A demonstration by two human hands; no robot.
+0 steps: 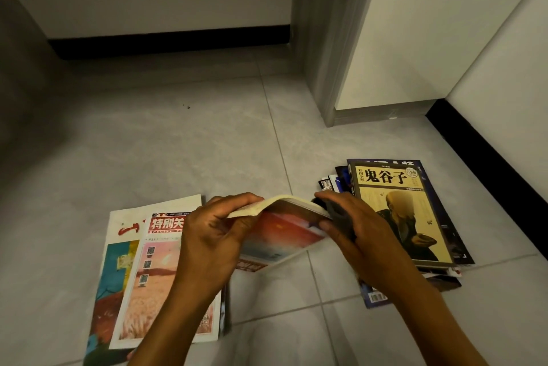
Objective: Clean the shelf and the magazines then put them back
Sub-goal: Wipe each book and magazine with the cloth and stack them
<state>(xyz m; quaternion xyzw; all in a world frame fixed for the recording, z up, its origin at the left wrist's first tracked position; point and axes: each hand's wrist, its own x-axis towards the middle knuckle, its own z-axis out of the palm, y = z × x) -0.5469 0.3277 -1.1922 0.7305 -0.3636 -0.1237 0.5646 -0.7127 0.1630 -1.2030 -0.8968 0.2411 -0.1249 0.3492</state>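
Grey tiled floor (178,143); my left hand (207,235) pinches the magazine (284,232) open, my right hand (355,235) grips a dark cloth (341,214) on it, between both piles. I'd wipe gently, supporting pages.

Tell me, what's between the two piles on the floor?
In the head view, both hands holding a bent magazine above bare grey tile.

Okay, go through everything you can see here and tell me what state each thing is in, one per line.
Held magazine: off the floor, bent, cover curled back.
Left hand: grips the held magazine's left edge.
Right hand: holds a dark cloth against the held magazine.
Left pile: flat on the floor, closed.
Right pile: stacked, closed, fanned unevenly.
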